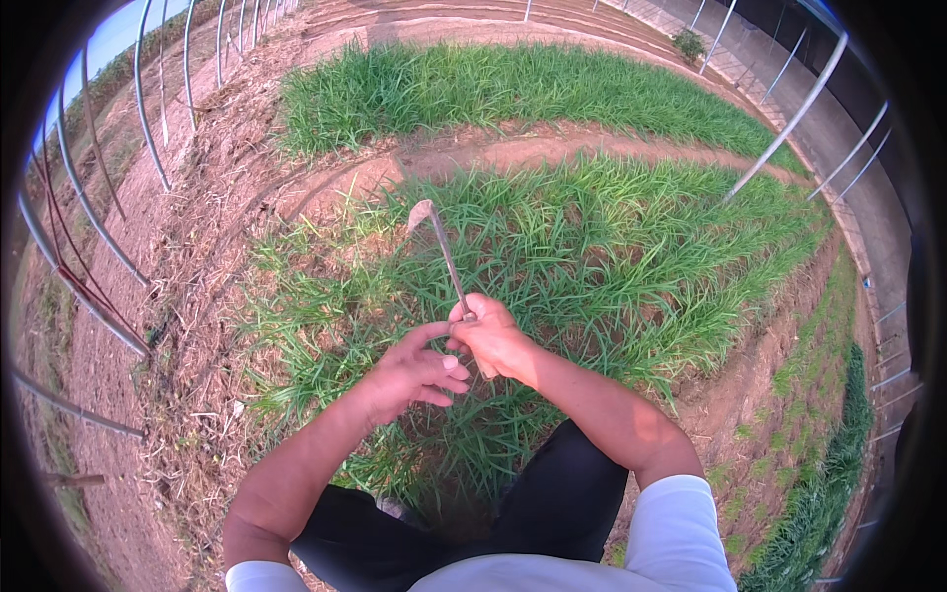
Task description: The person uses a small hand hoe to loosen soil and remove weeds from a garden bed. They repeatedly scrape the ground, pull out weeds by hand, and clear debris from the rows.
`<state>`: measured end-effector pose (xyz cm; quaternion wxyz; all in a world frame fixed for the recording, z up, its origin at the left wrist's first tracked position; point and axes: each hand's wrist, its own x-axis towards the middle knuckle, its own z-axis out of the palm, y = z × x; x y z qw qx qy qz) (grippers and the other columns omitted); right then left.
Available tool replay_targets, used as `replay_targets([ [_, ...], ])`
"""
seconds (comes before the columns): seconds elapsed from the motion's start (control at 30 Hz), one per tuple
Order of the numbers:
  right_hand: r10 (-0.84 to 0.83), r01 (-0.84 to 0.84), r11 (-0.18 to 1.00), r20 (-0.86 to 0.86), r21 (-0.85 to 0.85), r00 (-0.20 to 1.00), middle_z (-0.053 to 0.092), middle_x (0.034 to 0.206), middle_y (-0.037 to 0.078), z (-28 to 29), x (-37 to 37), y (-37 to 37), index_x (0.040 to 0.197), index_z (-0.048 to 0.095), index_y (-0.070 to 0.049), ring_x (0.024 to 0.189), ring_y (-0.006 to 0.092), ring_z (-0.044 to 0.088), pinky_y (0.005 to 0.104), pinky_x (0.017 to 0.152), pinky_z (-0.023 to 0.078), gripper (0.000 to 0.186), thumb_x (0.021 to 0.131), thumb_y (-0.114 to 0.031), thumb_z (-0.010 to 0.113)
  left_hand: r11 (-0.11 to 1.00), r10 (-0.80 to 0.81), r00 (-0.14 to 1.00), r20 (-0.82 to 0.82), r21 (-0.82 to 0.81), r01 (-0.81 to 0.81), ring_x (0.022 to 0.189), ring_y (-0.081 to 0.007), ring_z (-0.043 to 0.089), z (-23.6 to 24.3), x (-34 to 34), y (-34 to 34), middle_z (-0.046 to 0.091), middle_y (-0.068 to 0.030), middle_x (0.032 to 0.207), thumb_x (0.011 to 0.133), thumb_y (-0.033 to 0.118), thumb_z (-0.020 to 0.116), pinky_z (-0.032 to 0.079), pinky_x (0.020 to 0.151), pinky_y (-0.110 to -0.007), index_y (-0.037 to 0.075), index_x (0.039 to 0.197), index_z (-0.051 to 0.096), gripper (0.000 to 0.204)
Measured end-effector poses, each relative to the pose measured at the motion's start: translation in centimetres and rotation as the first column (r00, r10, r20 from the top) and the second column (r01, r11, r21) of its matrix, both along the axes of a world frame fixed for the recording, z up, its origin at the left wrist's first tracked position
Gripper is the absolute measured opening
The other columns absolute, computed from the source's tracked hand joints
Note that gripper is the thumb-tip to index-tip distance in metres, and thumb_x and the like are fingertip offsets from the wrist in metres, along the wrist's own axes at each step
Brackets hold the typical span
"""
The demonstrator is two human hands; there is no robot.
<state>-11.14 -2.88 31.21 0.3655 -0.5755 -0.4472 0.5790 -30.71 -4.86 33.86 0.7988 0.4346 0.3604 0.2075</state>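
Note:
My right hand (496, 338) is closed around the wooden handle of a small hand hoe (446, 255). The hoe's thin shaft points up and away, ending in a small bent blade at the far end. Close beside it on the left, my left hand (414, 373) holds nothing, its fingers apart and slightly curled. Its index finger reaches up to the right hand; I cannot tell whether they touch. Under both hands grows a bed of long-leaved green plants (582, 257), with leaves standing around the hoe.
A second strip of green plants (513, 89) lies beyond a bare soil path (533, 148). Dry straw and soil (192, 335) cover the left side. Metal poles (789, 123) rise at the right, with more along the left. My bent knees (567, 483) are just below the hands.

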Motion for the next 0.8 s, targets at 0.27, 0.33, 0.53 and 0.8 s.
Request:
replay_targets([
  [0.27,-0.044,0.043,0.999,0.045,0.021,0.998,0.065,0.083,0.006,-0.4,-0.3,0.2,0.099,0.059,-0.003,0.069,0.0156,0.066,0.0315,0.061,0.053,0.011,0.089,0.001,0.060,0.999,-0.029,0.995,-0.092,0.040,0.033,0.099,-0.0260,0.073,0.4,0.2,-0.2,0.069,-0.0167,0.113,0.097,0.023,0.069,0.061,0.080,-0.039,0.008,0.155,0.033,0.069],
  [0.33,-0.039,0.036,0.999,0.084,0.037,0.996,0.065,0.083,0.007,-0.8,-0.4,0.3,0.099,0.059,-0.003,0.068,0.0158,0.066,0.0315,0.062,0.054,0.011,0.089,0.000,0.061,0.996,-0.012,0.993,-0.117,0.090,0.023,0.096,-0.0251,0.072,-0.1,0.0,-0.2,0.069,-0.0158,0.112,0.098,0.023,0.069,0.060,0.079,-0.038,0.006,0.154,0.034,0.068],
  [0.53,0.044,-0.046,0.999,0.102,0.013,0.994,0.065,0.082,0.006,0.0,-0.2,0.0,0.099,0.059,-0.001,0.066,0.0147,0.065,0.0304,0.059,0.053,0.014,0.089,-0.003,0.069,0.966,0.196,0.950,-0.242,0.214,-0.145,0.090,-0.0220,0.071,-2.3,-1.1,1.1,0.069,-0.0126,0.107,0.100,0.022,0.066,0.059,0.074,-0.034,0.004,0.147,0.043,0.055],
  [0.8,0.141,-0.135,0.989,0.118,-0.054,0.983,0.064,0.080,0.003,0.3,-0.3,-0.1,0.099,0.060,-0.004,0.064,0.0114,0.062,0.0282,0.055,0.051,0.016,0.091,-0.005,0.073,0.955,0.247,0.919,-0.307,0.239,-0.176,0.084,-0.0176,0.070,-3.6,-2.2,2.4,0.068,-0.0077,0.097,0.101,0.021,0.065,0.058,0.070,-0.031,0.001,0.131,0.055,0.037],
])
